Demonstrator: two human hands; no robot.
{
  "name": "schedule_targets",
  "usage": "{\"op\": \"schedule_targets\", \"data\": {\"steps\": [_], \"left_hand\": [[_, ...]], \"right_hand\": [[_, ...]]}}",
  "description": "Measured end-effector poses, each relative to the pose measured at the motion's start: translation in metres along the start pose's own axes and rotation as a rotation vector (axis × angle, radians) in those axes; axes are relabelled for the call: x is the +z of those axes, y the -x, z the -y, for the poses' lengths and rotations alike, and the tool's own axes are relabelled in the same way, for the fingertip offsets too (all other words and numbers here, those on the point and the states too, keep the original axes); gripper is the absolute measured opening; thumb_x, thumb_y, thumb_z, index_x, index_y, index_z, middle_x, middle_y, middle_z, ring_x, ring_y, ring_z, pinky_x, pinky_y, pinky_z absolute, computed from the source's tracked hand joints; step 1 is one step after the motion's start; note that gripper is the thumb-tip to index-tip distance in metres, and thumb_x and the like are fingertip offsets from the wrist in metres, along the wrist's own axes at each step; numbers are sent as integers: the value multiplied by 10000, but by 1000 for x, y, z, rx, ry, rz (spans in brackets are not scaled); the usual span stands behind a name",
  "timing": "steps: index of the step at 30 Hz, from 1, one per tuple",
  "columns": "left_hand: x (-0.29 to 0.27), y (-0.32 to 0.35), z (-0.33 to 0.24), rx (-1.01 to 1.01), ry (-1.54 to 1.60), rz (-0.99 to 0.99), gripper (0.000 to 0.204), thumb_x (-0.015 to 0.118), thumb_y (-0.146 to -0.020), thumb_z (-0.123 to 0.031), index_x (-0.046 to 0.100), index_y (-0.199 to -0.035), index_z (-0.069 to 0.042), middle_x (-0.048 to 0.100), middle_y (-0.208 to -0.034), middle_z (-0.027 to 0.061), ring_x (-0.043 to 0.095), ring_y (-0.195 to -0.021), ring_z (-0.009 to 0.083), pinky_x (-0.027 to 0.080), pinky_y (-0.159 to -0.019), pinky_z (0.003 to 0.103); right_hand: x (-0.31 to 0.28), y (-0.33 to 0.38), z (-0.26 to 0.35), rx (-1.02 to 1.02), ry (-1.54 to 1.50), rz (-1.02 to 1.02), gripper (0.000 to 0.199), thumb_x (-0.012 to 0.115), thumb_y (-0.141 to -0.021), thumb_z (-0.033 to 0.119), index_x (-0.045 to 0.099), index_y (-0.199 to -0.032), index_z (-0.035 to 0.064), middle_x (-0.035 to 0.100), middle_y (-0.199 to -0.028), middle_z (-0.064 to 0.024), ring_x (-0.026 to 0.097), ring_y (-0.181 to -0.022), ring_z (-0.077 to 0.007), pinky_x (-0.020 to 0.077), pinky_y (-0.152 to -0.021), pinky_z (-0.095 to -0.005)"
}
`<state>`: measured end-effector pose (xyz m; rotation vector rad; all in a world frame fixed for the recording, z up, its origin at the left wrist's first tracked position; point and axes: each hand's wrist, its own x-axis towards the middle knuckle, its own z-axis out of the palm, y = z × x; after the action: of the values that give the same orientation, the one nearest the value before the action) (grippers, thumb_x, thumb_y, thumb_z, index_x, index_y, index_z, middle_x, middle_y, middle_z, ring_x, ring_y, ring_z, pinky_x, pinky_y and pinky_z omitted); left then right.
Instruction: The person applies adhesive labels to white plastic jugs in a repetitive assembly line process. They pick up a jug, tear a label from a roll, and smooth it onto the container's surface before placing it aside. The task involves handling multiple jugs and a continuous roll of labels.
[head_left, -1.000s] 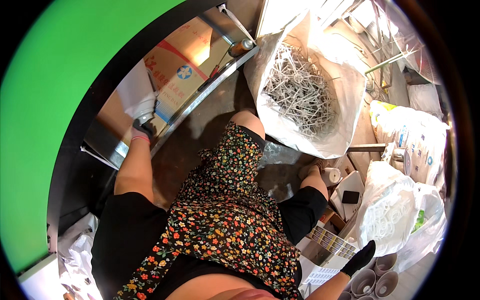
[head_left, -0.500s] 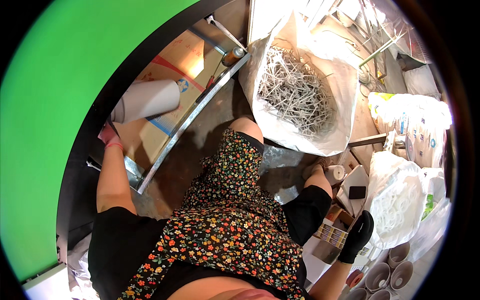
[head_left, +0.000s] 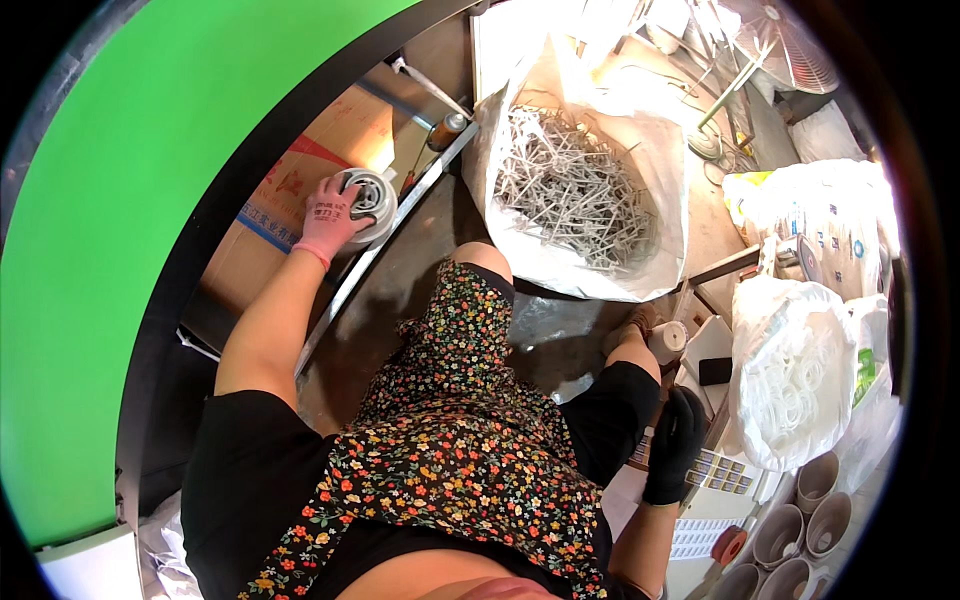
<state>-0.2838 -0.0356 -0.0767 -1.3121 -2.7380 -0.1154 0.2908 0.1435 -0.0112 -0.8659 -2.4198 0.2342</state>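
Observation:
My left hand [head_left: 333, 213] wears a pink glove with dark fingertips. Its fingers are wrapped over a white round plastic piece [head_left: 376, 196] with raised rings on its upward-facing end. That piece stands at the cardboard [head_left: 245, 262], beside the metal rail [head_left: 400, 212]; part of it is hidden under my hand. My right hand [head_left: 677, 445], in a black glove, is held near my right knee. Its fingers are stretched upward and nothing shows in them. Close to it lie a dark flat rectangular thing [head_left: 714, 371] and a box with a grid pattern [head_left: 722, 471].
A large white sack [head_left: 600, 287] of thin grey plastic sprues stands ahead. A white bag [head_left: 750, 400] of clear rings is at the right, near several grey pots [head_left: 779, 535]. A spray can [head_left: 446, 131] sits by the rail. A green panel [head_left: 90, 300] borders the left.
My left hand has moved right and away from me, onto the white plastic piece, which now shows its ringed end instead of its side. My right hand has shifted left and slightly farther away.

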Motion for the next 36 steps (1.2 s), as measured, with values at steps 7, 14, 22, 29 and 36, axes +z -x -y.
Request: {"op": "schedule_targets", "data": {"steps": [7,14,22,29,36], "left_hand": [[-20,-15,11,151,245,-250,443,776,-719,-342,631,-1057,-95,478,-1358,163,377,-1306,389,305,-1093,498],[-178,37,-147,796,600,-599,830,875,-595,-266,454,-1273,-37,486,-1306,196,423,-1263,441,376,-1042,508],[-138,63,-257,1003,942,-195,892,827,-644,-413,453,-1355,-26,488,-1355,170,447,-1249,368,337,-1083,447],[-82,114,-287,1071,967,39,894,792,-692,-416,402,-1362,29,491,-1341,210,468,-1242,386,336,-1092,449],[-45,129,-281,1006,990,253,964,811,-663,-475,392,-1340,69,479,-1299,296,446,-1237,452,341,-1077,484]], "right_hand": [[32,13,23,59,-296,-15,282,602,-837,52,620,-1112,-6,623,-1092,-180,599,-1044,-324,459,-919,-391],[-8,-90,112,-428,-272,-49,418,721,-750,105,588,-1139,32,550,-1219,-195,519,-1156,-417,449,-951,-491],[-7,-88,124,-453,-7,-140,530,760,-736,292,588,-1194,88,513,-1260,-194,430,-1233,-442,396,-1002,-531],[5,-31,103,-320,24,258,513,749,-705,247,573,-1148,58,556,-1161,-171,497,-1149,-391,399,-950,-515],[19,-18,103,-302,-50,276,440,739,-696,315,622,-1040,67,586,-1107,-143,541,-1108,-319,410,-957,-473]]}}
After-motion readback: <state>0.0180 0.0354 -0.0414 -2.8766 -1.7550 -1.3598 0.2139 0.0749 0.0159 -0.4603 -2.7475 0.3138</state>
